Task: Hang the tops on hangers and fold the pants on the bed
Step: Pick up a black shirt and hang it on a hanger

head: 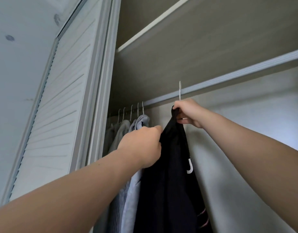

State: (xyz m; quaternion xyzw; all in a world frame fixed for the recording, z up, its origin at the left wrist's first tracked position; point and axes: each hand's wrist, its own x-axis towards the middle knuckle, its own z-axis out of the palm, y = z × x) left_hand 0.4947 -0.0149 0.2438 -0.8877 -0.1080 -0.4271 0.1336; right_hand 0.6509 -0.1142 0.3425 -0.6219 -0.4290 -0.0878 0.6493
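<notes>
Right hand [188, 113]: fingers curled, pinching the neck of the black top [170, 182].
Left hand [141, 147]: fingers curled, gripping the top's shoulder edge, just beside the grey tops [128, 132].
Hanger hook [180, 91]: directly above the right fingers, across the rail [237, 76]; we cannot tell whether it is seated.
Risk: we judge that an early release drops the hook, and that a left-hand tug strips the shoulder.

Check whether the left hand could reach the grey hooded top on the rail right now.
Probably yes: the grey hooded top hangs right beside the left hand, with nothing between them. But that hand grips the black top by its edge, so it would have to let go first.
</notes>
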